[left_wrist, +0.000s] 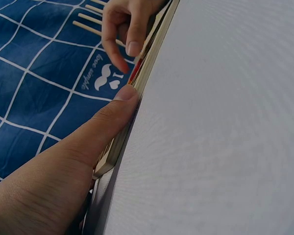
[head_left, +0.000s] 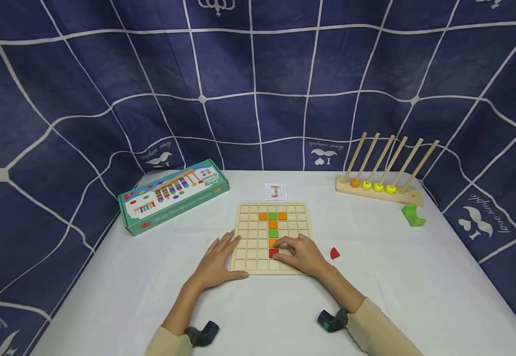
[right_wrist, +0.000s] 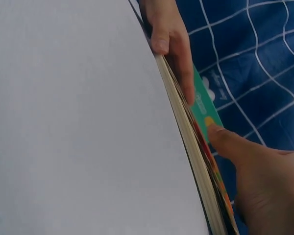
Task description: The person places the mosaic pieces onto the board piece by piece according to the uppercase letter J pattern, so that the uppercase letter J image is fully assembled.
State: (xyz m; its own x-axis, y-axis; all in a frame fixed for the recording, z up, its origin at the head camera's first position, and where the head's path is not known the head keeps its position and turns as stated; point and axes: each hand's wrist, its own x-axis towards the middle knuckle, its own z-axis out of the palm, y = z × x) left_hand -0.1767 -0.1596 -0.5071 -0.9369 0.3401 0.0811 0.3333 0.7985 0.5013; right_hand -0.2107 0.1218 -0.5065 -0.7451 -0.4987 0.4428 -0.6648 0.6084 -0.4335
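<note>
A wooden grid board (head_left: 247, 242) lies flat on the white table. Orange, green and orange tiles form a row near its far side, and a column of orange, green, orange (head_left: 272, 243) and red runs down from the middle one. My left hand (head_left: 217, 262) rests along the board's left edge, fingers straight, its thumb at the near left corner. Over the near end of the column is my right hand (head_left: 303, 254), index finger and thumb apart beside the red tile (head_left: 273, 253). In the left wrist view, the right hand (left_wrist: 130, 22) has a gap between its fingertips.
A red quarter-circle piece (head_left: 334, 253) lies right of the board. Behind the board is a pattern card (head_left: 276, 191). A green game box (head_left: 173, 197) sits at the back left. At the back right stand a wooden peg rack (head_left: 380, 193) with beads and a green curved block (head_left: 413, 216).
</note>
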